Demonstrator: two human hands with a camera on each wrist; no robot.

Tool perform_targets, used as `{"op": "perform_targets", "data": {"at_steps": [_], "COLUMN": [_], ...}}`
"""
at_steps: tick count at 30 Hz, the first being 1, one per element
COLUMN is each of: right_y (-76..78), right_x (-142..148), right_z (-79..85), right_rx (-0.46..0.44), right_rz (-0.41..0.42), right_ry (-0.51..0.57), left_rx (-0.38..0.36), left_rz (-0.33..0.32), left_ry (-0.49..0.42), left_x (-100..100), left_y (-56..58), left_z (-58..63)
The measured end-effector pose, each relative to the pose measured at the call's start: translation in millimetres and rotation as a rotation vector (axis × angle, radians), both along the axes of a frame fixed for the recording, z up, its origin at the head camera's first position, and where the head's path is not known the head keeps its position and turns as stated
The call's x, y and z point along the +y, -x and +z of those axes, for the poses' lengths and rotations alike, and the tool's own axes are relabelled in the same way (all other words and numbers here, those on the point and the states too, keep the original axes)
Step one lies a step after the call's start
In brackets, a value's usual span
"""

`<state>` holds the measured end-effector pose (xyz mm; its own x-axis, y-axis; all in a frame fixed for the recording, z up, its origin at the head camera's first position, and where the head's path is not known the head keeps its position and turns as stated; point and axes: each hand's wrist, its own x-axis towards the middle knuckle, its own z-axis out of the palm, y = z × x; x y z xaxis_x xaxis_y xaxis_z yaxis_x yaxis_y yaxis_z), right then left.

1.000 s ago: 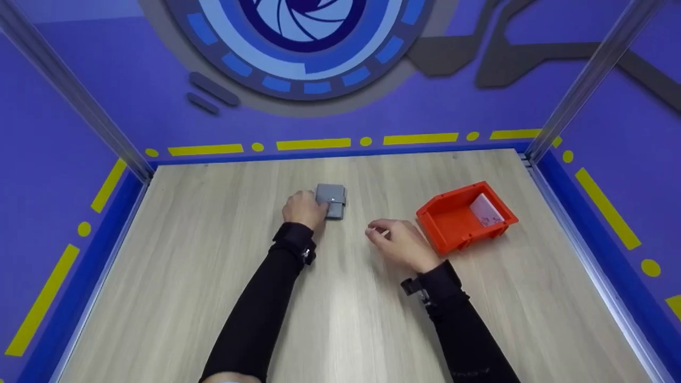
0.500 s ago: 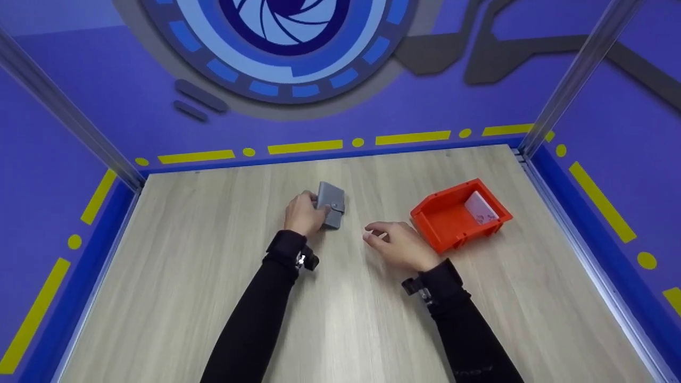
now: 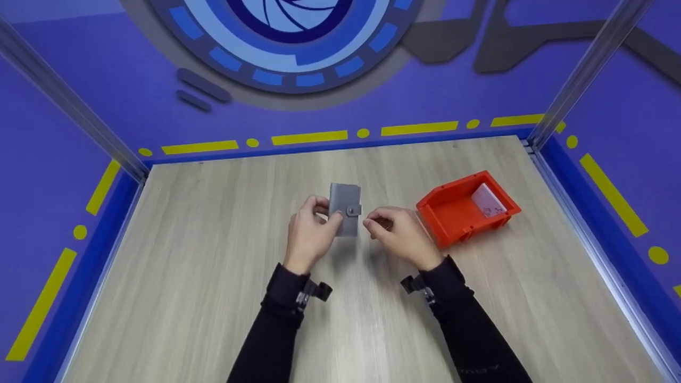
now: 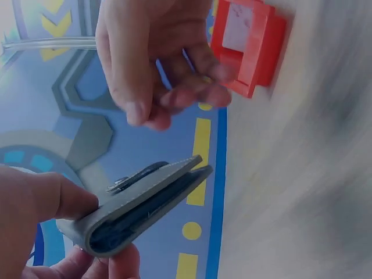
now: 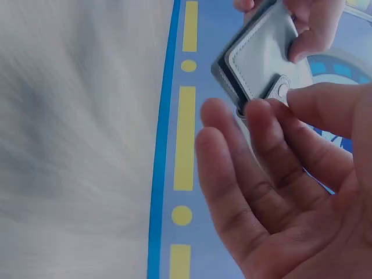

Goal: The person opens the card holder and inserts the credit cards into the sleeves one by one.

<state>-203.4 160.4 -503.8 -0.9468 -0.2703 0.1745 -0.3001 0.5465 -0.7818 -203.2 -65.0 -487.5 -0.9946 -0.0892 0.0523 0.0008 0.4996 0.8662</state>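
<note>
My left hand [image 3: 311, 234] pinches a grey wallet [image 3: 345, 197] by its left edge, thumb on the front and fingers behind. The wallet is raised above the table and folded, and a short strap with a round snap [image 5: 283, 90] crosses its right edge. Seen from the left wrist, the wallet's [image 4: 145, 203] two covers part slightly at the free edge, with a dark inside between them. Just right of it is my right hand [image 3: 401, 234], fingers loosely bent and holding nothing. In the right wrist view its fingertips [image 5: 264, 113] overlap the strap side of the wallet.
A red plastic bin [image 3: 452, 215] stands on the wooden table [image 3: 213, 255] beyond my right hand, a whitish card [image 3: 488, 201] against its inner end. Blue printed panels [image 3: 298, 119] with yellow marks enclose the table at the back and both sides.
My left hand has lifted the wallet off the table, brought it toward me and rightward, and tilted it up to face me. The right hand stays in nearly the same place.
</note>
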Motion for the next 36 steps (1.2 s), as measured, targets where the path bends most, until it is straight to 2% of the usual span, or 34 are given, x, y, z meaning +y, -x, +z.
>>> {"op": "perform_targets", "data": {"at_steps": [5,9,13,17,20,26,31,36], "right_y": [-1.4,-2.0,-1.9,-2.4,-3.8,-6.5,-6.2,-3.8], "right_x": [-6,-8,-9,-11,-15,-22,-21,-14], "right_z": [-2.7,-5.1,-6.1,-5.5,-5.9,-7.9,-7.5,-4.4], "right_rx": [-0.025,-0.036,-0.026,0.0,0.04,0.144,0.144,0.121], "right_rz": [0.026,0.023,-0.011,-0.04,-0.056,-0.078,-0.062,-0.064], "right_ry": [0.01,-0.017,-0.024,-0.015,-0.032,-0.102,-0.108,-0.045], "left_rx": [-0.003,0.015,0.021,0.01,0.014,0.031,0.022,0.02], "left_rz": [0.0,-0.036,-0.064,-0.058,-0.054,-0.067,-0.068,-0.078], "left_ry": [-0.048,-0.039,-0.023,-0.047,-0.058,0.002,-0.032,-0.077], "left_x": [3,9,13,15,17,19,19,17], "left_y": [-19.3,-25.5,-28.3,-30.2,-30.8,-31.0,-32.2,-30.3], "left_z": [-10.3,-11.2,-8.7,-6.5,-5.6,-5.5,-6.6,-6.3]}}
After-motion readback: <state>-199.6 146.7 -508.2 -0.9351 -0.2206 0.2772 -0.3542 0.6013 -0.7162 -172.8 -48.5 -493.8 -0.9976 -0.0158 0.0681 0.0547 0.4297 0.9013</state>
